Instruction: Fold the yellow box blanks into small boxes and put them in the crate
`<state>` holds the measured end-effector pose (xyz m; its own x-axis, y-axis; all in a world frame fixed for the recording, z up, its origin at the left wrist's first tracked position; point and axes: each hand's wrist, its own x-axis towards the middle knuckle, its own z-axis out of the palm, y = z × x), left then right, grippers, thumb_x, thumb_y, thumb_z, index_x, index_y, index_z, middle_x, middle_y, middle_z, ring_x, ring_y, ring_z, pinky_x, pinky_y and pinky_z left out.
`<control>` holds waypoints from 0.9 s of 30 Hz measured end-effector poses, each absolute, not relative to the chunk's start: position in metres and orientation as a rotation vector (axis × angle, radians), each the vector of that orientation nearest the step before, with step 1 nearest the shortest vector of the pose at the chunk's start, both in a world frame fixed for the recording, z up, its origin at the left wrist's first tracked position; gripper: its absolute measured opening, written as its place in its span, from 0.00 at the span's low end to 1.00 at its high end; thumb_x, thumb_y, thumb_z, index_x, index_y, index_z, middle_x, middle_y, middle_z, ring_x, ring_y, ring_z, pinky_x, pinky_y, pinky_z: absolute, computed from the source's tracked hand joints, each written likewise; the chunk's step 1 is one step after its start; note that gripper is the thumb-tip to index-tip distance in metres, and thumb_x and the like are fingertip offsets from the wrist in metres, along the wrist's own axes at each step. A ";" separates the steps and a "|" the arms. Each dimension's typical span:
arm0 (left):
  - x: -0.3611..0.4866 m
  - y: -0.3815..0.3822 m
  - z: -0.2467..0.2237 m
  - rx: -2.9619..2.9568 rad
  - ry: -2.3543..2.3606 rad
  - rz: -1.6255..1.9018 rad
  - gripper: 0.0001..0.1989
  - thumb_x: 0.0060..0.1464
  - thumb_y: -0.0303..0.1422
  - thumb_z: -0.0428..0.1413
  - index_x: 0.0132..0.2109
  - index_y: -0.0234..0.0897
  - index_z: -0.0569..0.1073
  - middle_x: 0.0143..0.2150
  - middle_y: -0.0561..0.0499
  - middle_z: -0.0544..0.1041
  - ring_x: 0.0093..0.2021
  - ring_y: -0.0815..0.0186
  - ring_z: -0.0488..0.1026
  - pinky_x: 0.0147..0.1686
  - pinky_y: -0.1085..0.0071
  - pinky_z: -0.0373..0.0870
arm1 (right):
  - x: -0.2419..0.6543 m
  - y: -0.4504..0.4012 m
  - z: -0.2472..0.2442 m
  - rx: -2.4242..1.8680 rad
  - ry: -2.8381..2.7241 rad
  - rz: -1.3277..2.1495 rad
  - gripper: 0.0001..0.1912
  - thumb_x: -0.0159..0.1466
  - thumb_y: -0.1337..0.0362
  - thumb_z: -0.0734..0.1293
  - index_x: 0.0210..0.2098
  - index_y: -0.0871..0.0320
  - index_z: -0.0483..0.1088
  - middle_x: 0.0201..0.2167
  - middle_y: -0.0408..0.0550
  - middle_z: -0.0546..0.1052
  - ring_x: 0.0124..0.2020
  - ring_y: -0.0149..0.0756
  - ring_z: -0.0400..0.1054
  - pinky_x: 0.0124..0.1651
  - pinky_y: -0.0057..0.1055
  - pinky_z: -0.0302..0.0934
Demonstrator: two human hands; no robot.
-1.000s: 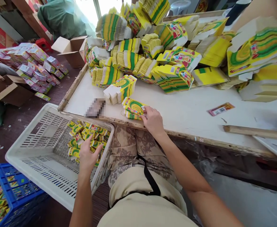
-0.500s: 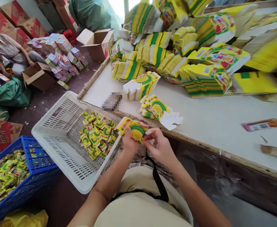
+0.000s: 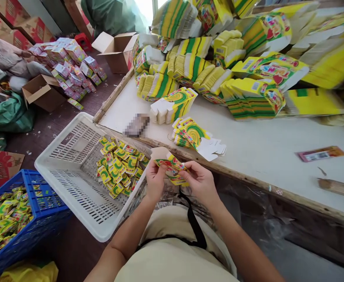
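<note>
Between my two hands is a yellow printed carton (image 3: 172, 167) with fruit pictures and a pale flap at its upper left end. My left hand (image 3: 155, 181) grips its left side, thumb on the printed face. My right hand (image 3: 199, 180) pinches the right edge with thumb and fingertips. Just beyond, a small fanned stack of flat cartons (image 3: 192, 133) with white flaps lies on the table edge. Behind it stands a bundle of cartons (image 3: 176, 103). To the left, a white plastic basket (image 3: 72, 172) holds a heap of small yellow-green packets (image 3: 119, 166).
Large piles of flat yellow cartons (image 3: 254, 98) cover the back of the white table (image 3: 254, 156). A blue crate (image 3: 47, 196) of packets stands at lower left. Open cardboard boxes (image 3: 44, 92), stacked pink boxes (image 3: 72, 74) and a seated person (image 3: 7, 58) are farther left. A wrapper (image 3: 321, 153) lies at right.
The carton in my hands has turned, now showing its fruit-printed face and a raised pale flap instead of the green swirl. My hands have moved slightly apart. The view has shifted slightly.
</note>
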<state>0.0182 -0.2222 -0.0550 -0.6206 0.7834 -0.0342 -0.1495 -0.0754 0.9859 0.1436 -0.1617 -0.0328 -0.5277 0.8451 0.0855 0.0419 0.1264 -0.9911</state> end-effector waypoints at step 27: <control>-0.001 -0.236 -0.056 1.916 1.811 1.118 0.31 0.52 0.43 0.59 0.59 0.40 0.59 0.51 0.40 0.77 0.44 0.53 0.80 0.36 0.63 0.78 | 0.131 -0.146 -0.043 -0.752 -1.529 1.996 0.30 0.60 0.46 0.70 0.56 0.58 0.68 0.48 0.51 0.76 0.47 0.41 0.73 0.52 0.37 0.68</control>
<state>-0.0010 -0.2356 -0.0557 -0.0835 0.9371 0.3390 0.7232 -0.1771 0.6675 0.1313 -0.1459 -0.0426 -0.7156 0.6883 -0.1192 -0.0642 -0.2348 -0.9699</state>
